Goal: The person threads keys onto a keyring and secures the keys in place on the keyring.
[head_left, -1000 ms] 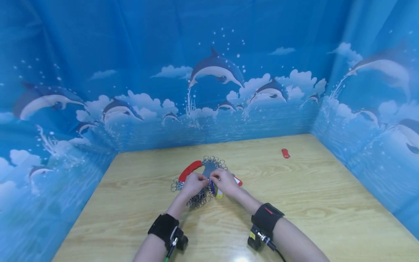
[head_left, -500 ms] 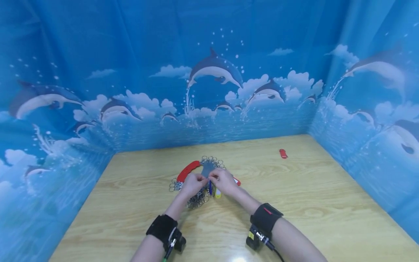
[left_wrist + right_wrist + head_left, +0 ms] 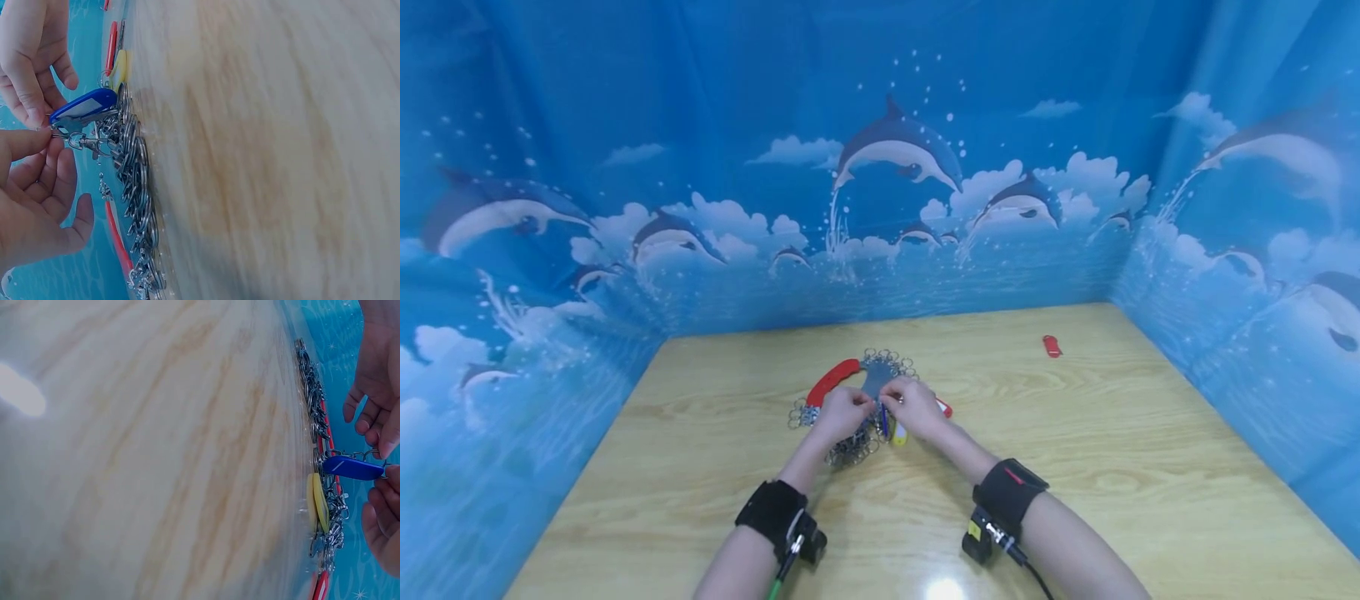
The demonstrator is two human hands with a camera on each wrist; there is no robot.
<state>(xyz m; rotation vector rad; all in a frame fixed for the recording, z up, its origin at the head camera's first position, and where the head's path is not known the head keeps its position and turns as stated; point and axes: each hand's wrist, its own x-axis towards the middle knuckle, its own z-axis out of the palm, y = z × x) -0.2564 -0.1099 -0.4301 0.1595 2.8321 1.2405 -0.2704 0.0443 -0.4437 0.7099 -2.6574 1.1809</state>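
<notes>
Both hands meet fingertip to fingertip over a heap of metal rings and clasps in the head view. With thumb and finger, the left hand [image 3: 842, 412] pinches a metal key ring [image 3: 59, 134] joined to a swivel clasp [image 3: 90, 144]. The right hand [image 3: 914, 408] pinches the ring end of a blue key tag [image 3: 84, 105] with a pale label, which hangs just below the fingertips. Whether the two rings are linked is hidden by the fingers. Beneath the hands lies a ring-shaped holder with a red curved part [image 3: 832, 382] and a grey part [image 3: 876, 379], edged with several clasps.
A yellow key tag [image 3: 900, 434] and a red key tag [image 3: 945, 408] lie beside the right hand. Another red tag [image 3: 1052, 346] sits alone at the far right of the wooden table [image 3: 1112, 467]. A blue dolphin curtain [image 3: 737, 300] borders the table at the back and sides.
Both hands stay together and keep their pinch, with only small finger shifts. The blue tag swings from a slant to hang more upright. The head view shifts slightly.
</notes>
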